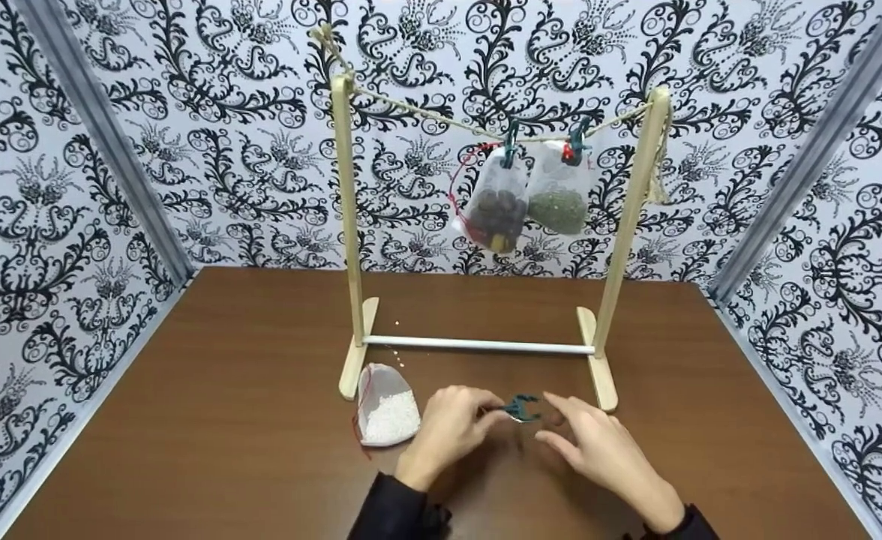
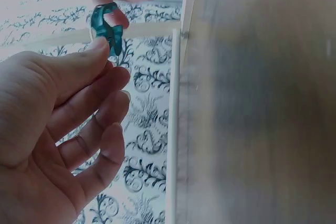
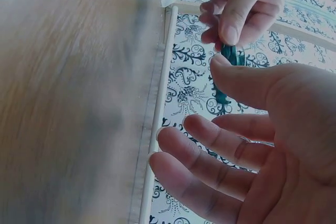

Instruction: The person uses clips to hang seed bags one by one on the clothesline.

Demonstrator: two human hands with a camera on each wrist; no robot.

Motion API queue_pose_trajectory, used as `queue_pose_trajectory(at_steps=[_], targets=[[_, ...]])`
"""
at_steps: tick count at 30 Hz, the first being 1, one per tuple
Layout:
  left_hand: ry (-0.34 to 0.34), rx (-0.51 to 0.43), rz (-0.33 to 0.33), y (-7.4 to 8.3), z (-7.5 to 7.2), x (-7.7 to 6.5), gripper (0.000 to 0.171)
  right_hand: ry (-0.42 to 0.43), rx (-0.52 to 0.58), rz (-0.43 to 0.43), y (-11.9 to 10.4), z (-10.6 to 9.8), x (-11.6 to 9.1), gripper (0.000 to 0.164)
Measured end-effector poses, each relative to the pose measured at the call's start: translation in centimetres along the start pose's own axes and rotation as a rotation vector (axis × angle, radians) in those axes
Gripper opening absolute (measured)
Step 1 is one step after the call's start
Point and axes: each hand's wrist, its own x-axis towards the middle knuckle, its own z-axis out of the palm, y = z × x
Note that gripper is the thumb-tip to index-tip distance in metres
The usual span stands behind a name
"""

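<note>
Between thumb and fingertips, my left hand [image 1: 448, 425] pinches a dark green clothespin [image 1: 522, 407] by one end, its prongs pointing right. My right hand [image 1: 598, 444] faces it from the other side, fingers relaxed and spread apart from the thumb, holding nothing. In the left wrist view the clothespin [image 2: 108, 34] stands out past the left thumb. The right wrist view shows the right thumb overlapping part of the clothespin [image 3: 228, 55]. Left of my left hand, a white mesh pouch [image 1: 388, 412] with white grains and a red drawstring lies on the table.
Behind my hands stands a wooden frame [image 1: 347, 210] with a white bottom bar [image 1: 478, 345]. From its rope [image 1: 426, 114], green clothespins hold a pouch of dark round pieces [image 1: 497, 210] and a pouch of green bits [image 1: 559, 202]. Few white grains [image 1: 400, 363] lie on the brown table [image 1: 208, 390].
</note>
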Motion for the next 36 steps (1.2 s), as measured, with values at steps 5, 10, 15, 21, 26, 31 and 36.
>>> queue_pose_trajectory(at_steps=[5, 10, 15, 21, 26, 31, 36], targets=[[0.037, 0.030, 0.016, -1.8, -2.2, -0.8, 0.009, 0.013, -0.008, -0.032, 0.1, 0.4, 0.1, 0.048], [0.034, 0.069, 0.017, -4.4, -5.6, -2.4, 0.007, -0.014, 0.034, -0.043, 0.3, 1.0, 0.5, 0.045], [-0.029, 0.115, -0.058, -6.8, -9.1, -4.3, 0.006, -0.086, 0.102, -0.033, 0.6, 2.1, 1.8, 0.044], [-0.051, 0.137, -0.136, -9.1, -11.5, -5.5, 0.004, -0.124, 0.075, -0.043, -0.2, 3.6, 5.2, 0.047], [-0.035, 0.145, -0.241, -10.3, -12.2, -6.0, 0.005, -0.149, 0.088, -0.018, -1.7, 4.9, 8.6, 0.047], [-0.016, 0.165, -0.343, -10.8, -12.8, -6.5, 0.006, -0.207, 0.156, -0.010, -3.1, 6.8, 11.5, 0.047], [-0.005, 0.175, -0.401, -11.2, -13.5, -6.8, 0.005, -0.226, 0.173, 0.009, -4.8, 9.0, 13.8, 0.049]])
